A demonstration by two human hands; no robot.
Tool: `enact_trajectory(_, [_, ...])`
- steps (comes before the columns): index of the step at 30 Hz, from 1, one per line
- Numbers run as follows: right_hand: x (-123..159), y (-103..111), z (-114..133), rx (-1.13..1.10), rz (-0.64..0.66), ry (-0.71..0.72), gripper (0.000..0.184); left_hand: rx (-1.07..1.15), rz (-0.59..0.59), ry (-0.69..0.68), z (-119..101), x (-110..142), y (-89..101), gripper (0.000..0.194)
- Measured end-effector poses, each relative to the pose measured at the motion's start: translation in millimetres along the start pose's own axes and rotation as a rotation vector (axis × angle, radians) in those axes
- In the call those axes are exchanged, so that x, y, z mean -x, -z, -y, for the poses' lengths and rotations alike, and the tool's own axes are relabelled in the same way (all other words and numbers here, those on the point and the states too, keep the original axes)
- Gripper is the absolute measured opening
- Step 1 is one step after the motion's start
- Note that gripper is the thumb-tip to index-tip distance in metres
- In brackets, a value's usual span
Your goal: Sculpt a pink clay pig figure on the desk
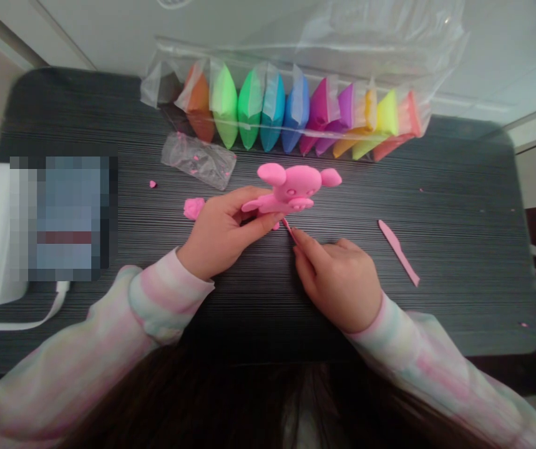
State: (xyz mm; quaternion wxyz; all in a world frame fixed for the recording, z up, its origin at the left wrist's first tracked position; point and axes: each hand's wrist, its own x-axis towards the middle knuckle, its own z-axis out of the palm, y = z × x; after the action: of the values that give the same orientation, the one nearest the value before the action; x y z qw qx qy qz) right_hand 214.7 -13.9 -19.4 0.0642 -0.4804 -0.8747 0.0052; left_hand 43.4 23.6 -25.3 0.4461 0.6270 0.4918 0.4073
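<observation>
Wears a loose, creased left sleeve (94, 355) and a matching right sleeve (455, 368), in blurry pastel stripes of pink, cream and pale mint. Ends in a wide left cuff (167, 290), banded pink and whitish with mint below, and a right cuff (380, 327) rimmed in pink beside a patch of mint. Leaves left hand (218, 234) and right hand (342, 280) bare past the cuffs. Shows long, loose strands of hair (169, 405) at the bottom of the head view.

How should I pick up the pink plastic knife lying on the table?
Probably pinch the pink plastic knife by its narrower near half, coming down from above across its long edges; it lies flat, and its wider far half looks like the blade.
</observation>
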Motion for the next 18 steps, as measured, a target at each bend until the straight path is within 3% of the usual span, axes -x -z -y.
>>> enact_trajectory(12, [-6,-2,13,-0.036,0.048,-0.065,0.035,-0.022,-0.031,-0.017,1,3,-0.6,0.015])
enact_trajectory(15, [-2,3,3,-0.264,0.03,-0.167,0.037,0.041,-0.034,-0.035,2,2,-0.7,0.014])
enact_trajectory(18, [5,9,-10,-0.79,0.052,-0.3,0.027,0.094,-0.034,-0.023,1,2,-1.2,0.012])
